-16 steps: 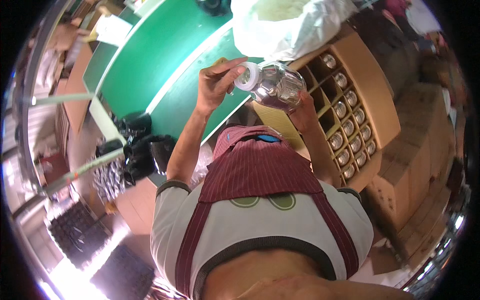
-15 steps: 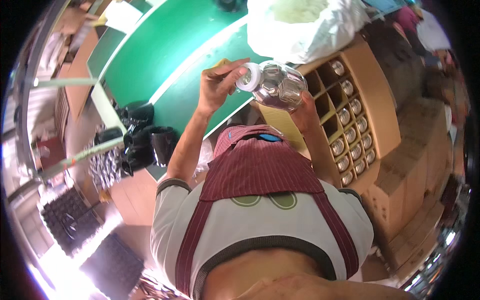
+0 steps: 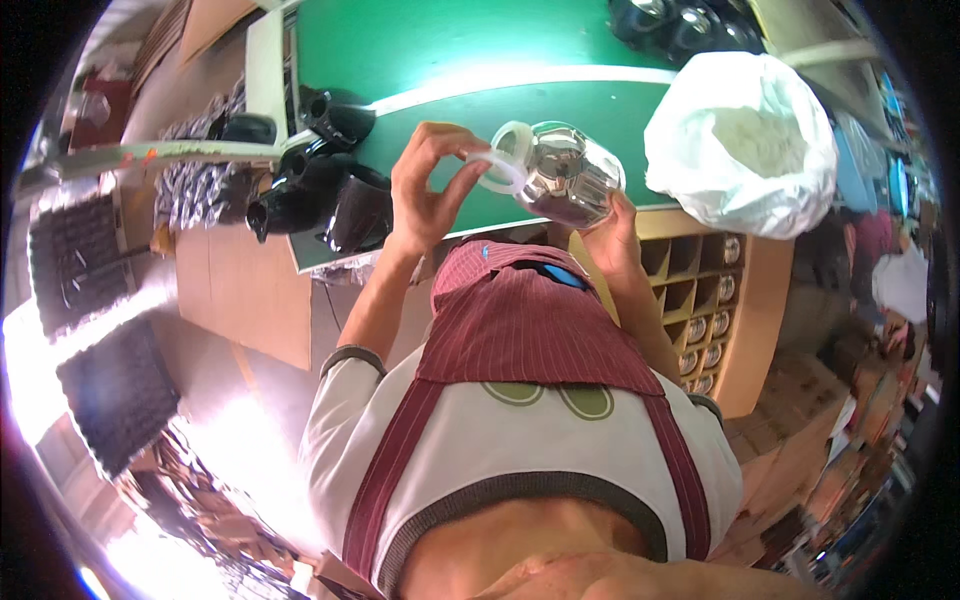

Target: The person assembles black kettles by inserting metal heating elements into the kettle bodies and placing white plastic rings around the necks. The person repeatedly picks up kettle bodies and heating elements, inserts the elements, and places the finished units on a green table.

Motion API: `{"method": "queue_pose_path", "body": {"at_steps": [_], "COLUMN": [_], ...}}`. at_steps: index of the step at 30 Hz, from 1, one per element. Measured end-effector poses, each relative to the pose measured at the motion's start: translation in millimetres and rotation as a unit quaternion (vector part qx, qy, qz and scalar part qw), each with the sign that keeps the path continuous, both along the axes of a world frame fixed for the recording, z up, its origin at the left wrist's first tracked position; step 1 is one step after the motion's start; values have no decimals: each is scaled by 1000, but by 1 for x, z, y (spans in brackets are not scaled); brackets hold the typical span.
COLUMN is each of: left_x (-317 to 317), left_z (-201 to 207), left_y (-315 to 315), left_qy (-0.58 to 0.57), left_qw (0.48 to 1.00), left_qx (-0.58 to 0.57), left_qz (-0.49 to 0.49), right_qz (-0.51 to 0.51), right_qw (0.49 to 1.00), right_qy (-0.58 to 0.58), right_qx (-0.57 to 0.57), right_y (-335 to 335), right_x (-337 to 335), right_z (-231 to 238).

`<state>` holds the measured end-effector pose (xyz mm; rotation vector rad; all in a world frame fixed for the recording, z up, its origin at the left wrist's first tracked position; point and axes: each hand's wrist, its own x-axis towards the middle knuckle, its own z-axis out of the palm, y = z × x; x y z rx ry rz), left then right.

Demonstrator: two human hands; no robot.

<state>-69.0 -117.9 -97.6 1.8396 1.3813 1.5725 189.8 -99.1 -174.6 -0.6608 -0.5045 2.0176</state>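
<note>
My right hand grips the base of a silvered glass flask liner, held tilted over the near edge of the green table, its open mouth toward my left hand. My left hand pinches a translucent white plastic ring between thumb and fingers. The ring sits right at the liner's mouth, tilted against it; whether the two touch I cannot tell.
A white plastic bag with pale contents stands on the green table at right. Below it is a divided cardboard box holding several silvery liners. Glossy black flask bodies cluster at left; more dark glossy pieces lie at the far right.
The white ring, earlier over the liner's mouth, is now tilted away from it in my left hand. My view has turned, so the table and box appear shifted.
</note>
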Motion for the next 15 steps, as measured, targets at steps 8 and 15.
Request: {"method": "queue_pose_path", "body": {"at_steps": [8,15], "left_x": [-88,-170], "left_z": [-91,-160], "left_y": [-95,-148], "left_qy": [-542,294], "left_qw": [819,773], "left_qx": [-185,-418], "left_qz": [-22,375], "right_qz": [69,88], "right_qw": [994,990], "right_qy": [-66,-64], "right_qx": [-50,-93], "right_y": [15,25], "right_x": [-50,-53], "right_z": [-27,-47]}}
